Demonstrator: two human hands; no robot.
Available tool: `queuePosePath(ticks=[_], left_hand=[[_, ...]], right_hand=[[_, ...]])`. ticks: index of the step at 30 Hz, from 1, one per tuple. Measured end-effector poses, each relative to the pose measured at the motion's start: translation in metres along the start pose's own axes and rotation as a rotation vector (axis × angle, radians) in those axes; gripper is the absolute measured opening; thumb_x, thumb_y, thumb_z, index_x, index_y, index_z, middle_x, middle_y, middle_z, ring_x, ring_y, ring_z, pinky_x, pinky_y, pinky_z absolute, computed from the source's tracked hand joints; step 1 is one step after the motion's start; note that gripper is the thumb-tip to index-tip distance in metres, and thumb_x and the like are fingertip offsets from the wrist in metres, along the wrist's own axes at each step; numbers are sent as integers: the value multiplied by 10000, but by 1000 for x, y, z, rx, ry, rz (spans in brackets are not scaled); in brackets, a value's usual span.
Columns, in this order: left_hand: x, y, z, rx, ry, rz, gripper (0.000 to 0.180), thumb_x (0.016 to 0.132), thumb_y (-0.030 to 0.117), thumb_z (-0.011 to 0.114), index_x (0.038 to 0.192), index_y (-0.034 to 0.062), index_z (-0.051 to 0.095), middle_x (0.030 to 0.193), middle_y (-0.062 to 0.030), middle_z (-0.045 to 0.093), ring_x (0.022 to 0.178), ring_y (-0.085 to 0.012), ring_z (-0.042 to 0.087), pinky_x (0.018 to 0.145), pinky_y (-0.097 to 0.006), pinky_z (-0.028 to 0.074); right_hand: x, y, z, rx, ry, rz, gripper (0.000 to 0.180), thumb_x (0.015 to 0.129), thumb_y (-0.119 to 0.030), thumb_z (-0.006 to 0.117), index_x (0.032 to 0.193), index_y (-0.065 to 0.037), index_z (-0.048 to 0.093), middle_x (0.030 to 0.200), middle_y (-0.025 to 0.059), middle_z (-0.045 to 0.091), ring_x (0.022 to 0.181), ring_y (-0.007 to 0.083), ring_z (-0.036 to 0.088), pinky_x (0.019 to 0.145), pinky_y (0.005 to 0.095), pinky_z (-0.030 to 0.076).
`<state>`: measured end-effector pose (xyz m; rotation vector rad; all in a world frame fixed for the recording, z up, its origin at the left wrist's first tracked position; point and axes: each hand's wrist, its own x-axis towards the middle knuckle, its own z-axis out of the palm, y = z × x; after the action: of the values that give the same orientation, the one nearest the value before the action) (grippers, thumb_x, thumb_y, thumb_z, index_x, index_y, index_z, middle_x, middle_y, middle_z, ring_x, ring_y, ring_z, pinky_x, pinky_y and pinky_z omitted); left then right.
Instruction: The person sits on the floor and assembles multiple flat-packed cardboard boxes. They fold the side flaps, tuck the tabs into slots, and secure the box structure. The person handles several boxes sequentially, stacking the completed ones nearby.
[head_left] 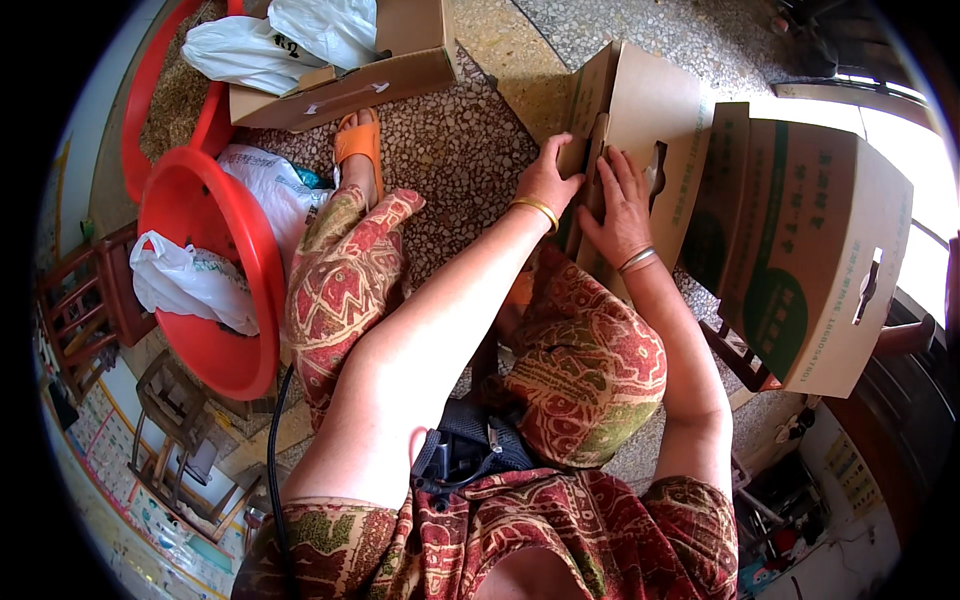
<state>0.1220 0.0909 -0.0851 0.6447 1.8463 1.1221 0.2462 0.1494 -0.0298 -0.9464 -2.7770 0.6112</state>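
A brown cardboard box (655,110) with a dark handle slot stands in front of me, right of the middle. My left hand (548,188), with a gold bangle at the wrist, rests against the box's left flap. Its thumb and forefinger are apart; the other fingers are partly hidden. On the box's top edge lies my right hand (622,212), a silver bangle at its wrist. The right fingers are stretched out along the cardboard near the slot. Neither hand shows a loose item in it.
To the right stands another cardboard box (850,200) with green print. At far left, an open carton (350,95) holds white plastic bags (325,30). A red basin (262,290) with a white bag (190,280) stands nearer, beside wooden chairs (170,400). My sandalled foot (358,150) rests on speckled floor.
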Motion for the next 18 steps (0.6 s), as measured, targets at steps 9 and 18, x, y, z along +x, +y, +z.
queuePosePath(ticks=[9, 18], left_hand=[[8, -24, 7, -148, 1, 88, 559, 704, 162, 652, 1208, 181, 410, 1087, -162, 576, 971, -338, 569, 817, -384, 464], [-11, 13, 5, 42, 21, 95, 556, 745, 144, 603, 1256, 185, 387, 1020, -189, 592, 907, -360, 581, 783, -403, 474]], right_hand=[[5, -4, 5, -125, -90, 25, 655, 662, -246, 664, 1252, -74, 439, 1371, 123, 308, 1265, 342, 271, 1030, 502, 224], [-8, 15, 18, -132, -64, -5, 680, 716, -313, 644, 1304, -97, 380, 1390, 90, 303, 1293, 293, 250, 1042, 503, 200]])
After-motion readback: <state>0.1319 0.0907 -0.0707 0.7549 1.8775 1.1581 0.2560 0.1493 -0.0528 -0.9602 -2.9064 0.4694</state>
